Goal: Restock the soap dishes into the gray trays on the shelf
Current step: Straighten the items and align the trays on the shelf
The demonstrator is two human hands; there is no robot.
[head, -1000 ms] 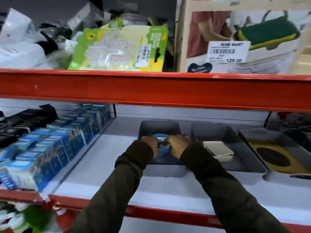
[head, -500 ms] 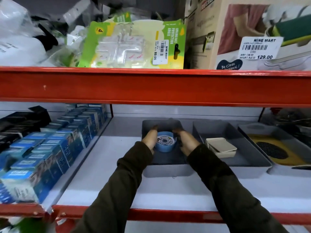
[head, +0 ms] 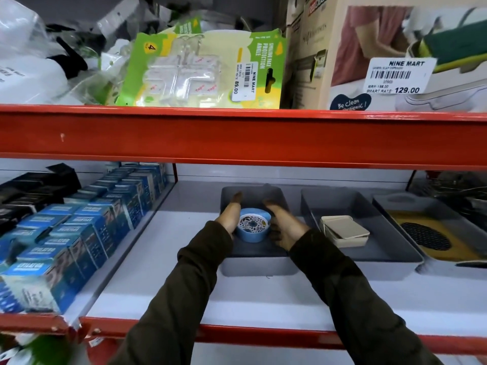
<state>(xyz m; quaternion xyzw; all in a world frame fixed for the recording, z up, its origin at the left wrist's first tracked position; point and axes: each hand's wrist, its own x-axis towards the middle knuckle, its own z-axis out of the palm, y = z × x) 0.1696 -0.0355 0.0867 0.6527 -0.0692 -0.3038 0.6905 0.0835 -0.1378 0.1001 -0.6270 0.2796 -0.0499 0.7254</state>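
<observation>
the blue soap dish [head: 253, 229] sits low in the leftmost gray tray [head: 259, 268] on the shelf [head: 184, 285], about the middle of the tray's floor, its patterned perforated top facing up. it looks like a small round piece of rigid plastic, so probably light and stiff, with smooth, possibly slippery walls; the safest hold would be on opposite sides of the rim, as it is flanked now. the left hand [head: 229, 218] lies along its left side and the right hand [head: 283, 227] along its right, palms facing each other and touching or nearly touching the dish wall. the fingers [head: 235, 200] are stretched out flat toward the back of the tray, not curled under or over the dish, so this reads as a loose cupping, not a firm grip; whether any pressure is on the dish i cannot tell. just beside it, the middle gray tray [head: 390, 259] holds a cream rectangular soap dish [head: 345, 230], and a third tray [head: 382, 204] further right holds a yellow dish with a dark grid [head: 427, 235].
</observation>
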